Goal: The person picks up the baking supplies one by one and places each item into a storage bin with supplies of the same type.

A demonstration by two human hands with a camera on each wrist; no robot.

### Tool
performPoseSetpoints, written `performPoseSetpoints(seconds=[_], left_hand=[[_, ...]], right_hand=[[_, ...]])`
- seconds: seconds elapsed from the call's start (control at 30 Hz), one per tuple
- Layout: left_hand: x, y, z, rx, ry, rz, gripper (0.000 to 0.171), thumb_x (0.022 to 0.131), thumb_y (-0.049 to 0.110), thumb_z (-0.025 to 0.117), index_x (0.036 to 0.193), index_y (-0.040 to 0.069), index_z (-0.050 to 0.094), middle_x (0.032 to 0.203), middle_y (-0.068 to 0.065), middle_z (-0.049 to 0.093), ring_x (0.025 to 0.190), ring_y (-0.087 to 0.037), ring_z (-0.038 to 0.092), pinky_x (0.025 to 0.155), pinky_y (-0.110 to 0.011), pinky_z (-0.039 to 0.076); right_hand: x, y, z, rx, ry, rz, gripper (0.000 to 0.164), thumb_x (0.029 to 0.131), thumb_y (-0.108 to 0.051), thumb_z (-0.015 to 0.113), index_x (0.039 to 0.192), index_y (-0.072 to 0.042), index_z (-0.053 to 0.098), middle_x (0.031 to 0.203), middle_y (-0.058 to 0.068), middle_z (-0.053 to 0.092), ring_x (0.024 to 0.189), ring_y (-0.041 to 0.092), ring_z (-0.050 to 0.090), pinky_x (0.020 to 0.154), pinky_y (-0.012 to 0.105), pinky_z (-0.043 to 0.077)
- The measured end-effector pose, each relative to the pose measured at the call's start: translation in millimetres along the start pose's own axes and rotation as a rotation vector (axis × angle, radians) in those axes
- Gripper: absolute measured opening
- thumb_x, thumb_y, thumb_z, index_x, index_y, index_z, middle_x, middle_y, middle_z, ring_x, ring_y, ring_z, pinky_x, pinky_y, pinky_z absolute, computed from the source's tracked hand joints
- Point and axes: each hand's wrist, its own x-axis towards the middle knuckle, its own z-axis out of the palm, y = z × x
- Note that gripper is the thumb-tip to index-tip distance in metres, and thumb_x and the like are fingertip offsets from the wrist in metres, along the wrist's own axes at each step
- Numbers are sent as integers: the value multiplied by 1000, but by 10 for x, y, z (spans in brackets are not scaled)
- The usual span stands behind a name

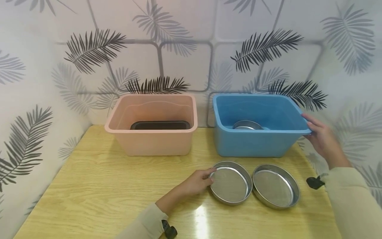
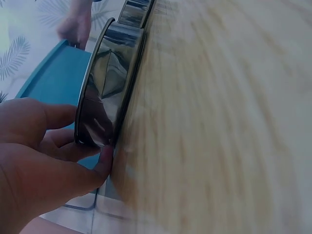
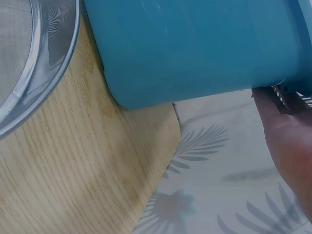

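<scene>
Two round metal sieves lie side by side on the wooden table. My left hand [image 1: 198,181] pinches the left edge of the nearer-to-middle sieve [image 1: 229,186]; in the left wrist view its thumb is low on the steel wall [image 2: 109,83] and its fingers are at the rim. Just to the right is the second sieve [image 1: 276,187], its mesh also showing in the right wrist view. At the far right my right hand [image 1: 323,139] grips the right rim of a blue plastic tub [image 1: 249,142]. Inside that tub sits another round metal piece [image 1: 247,125], partly hidden by the front wall.
A pink tub [image 1: 155,142] stands at the back left with a dark, rounded-corner item [image 1: 161,125] in it. Behind both tubs rises a leaf-patterned backdrop [image 1: 185,66]. The wooden table [image 1: 119,192] ends at the right, just beside the blue tub.
</scene>
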Motion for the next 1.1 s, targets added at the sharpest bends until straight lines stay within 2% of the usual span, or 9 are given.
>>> performPoseSetpoints(seconds=[0.07,0.2,0.3,0.47,0.53,0.63,0.73,0.83,1.1], left_hand=[[-7,5,-7,-3,-3,6,48,106,17,49,154,10,43,163,-12,32,138,-31,49,83,-28,52],[-32,26,-31,-1,4,18,48,108,17,44,155,9,39,165,-11,28,151,-29,30,118,-39,36],[-48,51,-64,13,35,34,48,108,16,42,156,10,39,165,-11,27,153,-27,24,124,-44,24],[-71,75,-132,16,81,54,49,108,13,43,156,12,39,165,-13,26,151,-28,30,112,-39,43],[-83,72,-158,6,92,52,49,107,13,43,156,13,39,166,-12,26,143,-30,42,95,-29,50],[-101,65,-190,-13,111,45,49,107,12,45,155,14,40,166,-12,26,113,-33,58,69,-25,46],[-114,59,-208,-42,128,50,48,106,12,46,155,14,42,165,-11,27,118,-36,58,83,-30,54],[-122,50,-231,-94,128,57,49,107,12,46,155,14,41,166,-10,26,147,-31,36,108,-40,48],[-143,94,-338,-314,93,92,52,106,7,45,157,15,37,166,-4,27,131,-38,55,101,-42,54]], right_hand=[[10,6,9,-9,5,3,50,108,-15,43,158,-16,34,169,4,-5,108,-3,63,89,15,53],[22,12,1,-1,8,6,52,108,-15,43,158,-15,30,169,5,-3,110,-3,63,88,15,53],[17,8,-2,-9,15,16,52,109,-16,42,159,-17,28,169,4,-4,134,1,49,89,15,53],[2,-12,22,-46,28,58,56,109,-22,40,161,-19,17,170,-2,-7,155,20,-6,124,28,18],[-2,-16,40,-50,41,72,58,109,-24,41,161,-20,16,170,-3,-6,155,21,-9,124,34,-1],[-5,-15,71,-30,54,80,58,109,-24,43,160,-21,17,169,-3,-7,155,21,-9,123,37,-4],[-13,-16,99,-32,68,83,58,108,-23,45,160,-21,18,169,-2,-6,155,21,-8,123,37,-1],[-19,-18,129,-42,83,87,59,108,-23,46,159,-21,18,169,-3,-6,154,22,-9,122,40,-2],[-26,-26,192,-118,131,117,61,108,-29,47,161,-21,18,169,1,-6,154,29,-6,121,49,0]])
